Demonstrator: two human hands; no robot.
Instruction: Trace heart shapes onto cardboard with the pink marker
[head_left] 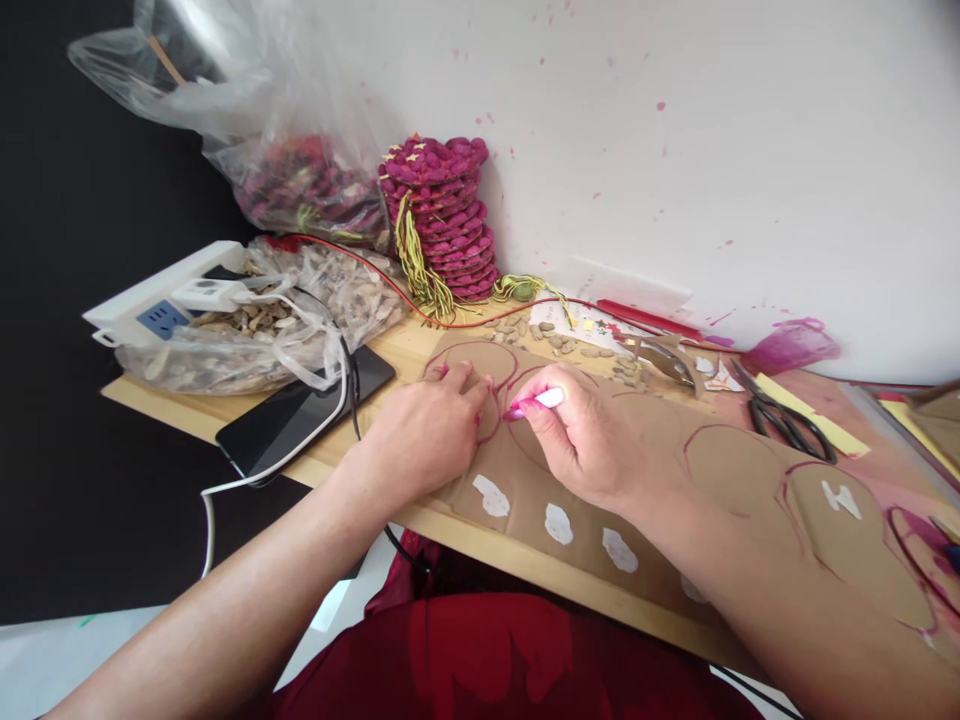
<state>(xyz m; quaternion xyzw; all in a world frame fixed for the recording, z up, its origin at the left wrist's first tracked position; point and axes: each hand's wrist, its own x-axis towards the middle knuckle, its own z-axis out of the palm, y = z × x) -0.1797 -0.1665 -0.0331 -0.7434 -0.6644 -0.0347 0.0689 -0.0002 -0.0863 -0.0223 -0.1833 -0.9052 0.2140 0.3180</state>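
The pale wooden tabletop (169,412) carries a brown cardboard sheet (521,505) drawn with magenta-outlined circles (727,465). To the left lie a black touchscreen device (262,432) and, behind it, a clear plastic bag of peanuts (364,293). At the back stands a stack of knobbly magenta pieces (454,230) with yellow-green tassels (416,262); loose peanuts (517,325) are strewn to its right, and black-handled scissors (787,425) lie farther right, by a yellow strip (821,420)

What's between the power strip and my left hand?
In the head view, a plastic bag, a phone and cables lie between it and your left hand.
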